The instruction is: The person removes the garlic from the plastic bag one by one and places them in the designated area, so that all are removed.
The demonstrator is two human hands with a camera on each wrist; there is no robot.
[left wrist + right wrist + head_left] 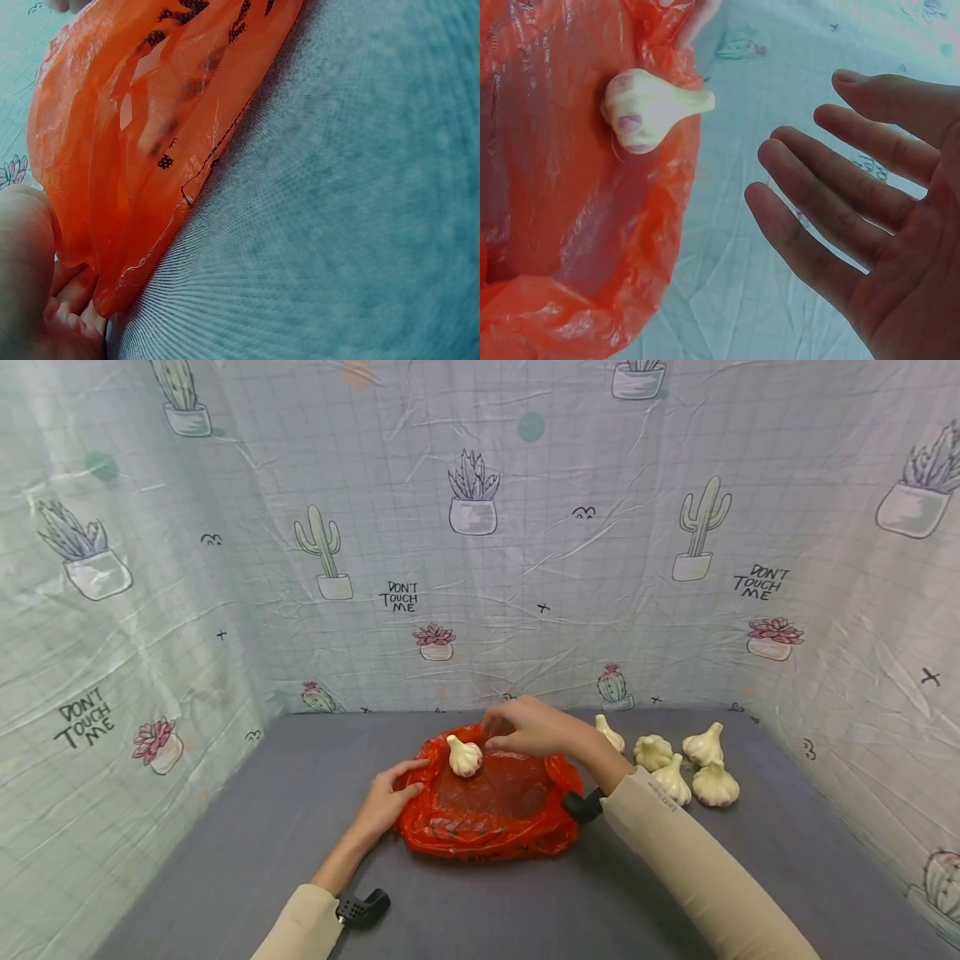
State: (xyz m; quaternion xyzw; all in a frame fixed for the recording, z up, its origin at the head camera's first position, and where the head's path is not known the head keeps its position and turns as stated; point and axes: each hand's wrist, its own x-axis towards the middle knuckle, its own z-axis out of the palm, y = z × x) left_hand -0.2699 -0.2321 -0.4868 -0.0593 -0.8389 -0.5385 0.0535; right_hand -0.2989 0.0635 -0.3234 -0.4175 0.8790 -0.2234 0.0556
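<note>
A red plastic bag (491, 810) lies spread open on the table, its mouth facing up. One garlic bulb (465, 757) shows at the back left of the bag's opening; in the right wrist view the bulb (649, 111) has its stem pointing over the rim. My left hand (386, 797) holds the bag's left edge, with the plastic between thumb and fingers in the left wrist view. Above the bag's back rim is my right hand (532, 727), holding nothing. Its fingers (817, 202) are spread and apart from the bulb.
Several more garlic bulbs (705, 768) sit in a group on the grey table (315, 802), right of the bag and partly behind the right forearm. A curtain (480, 568) printed with potted cacti stands round the back and sides.
</note>
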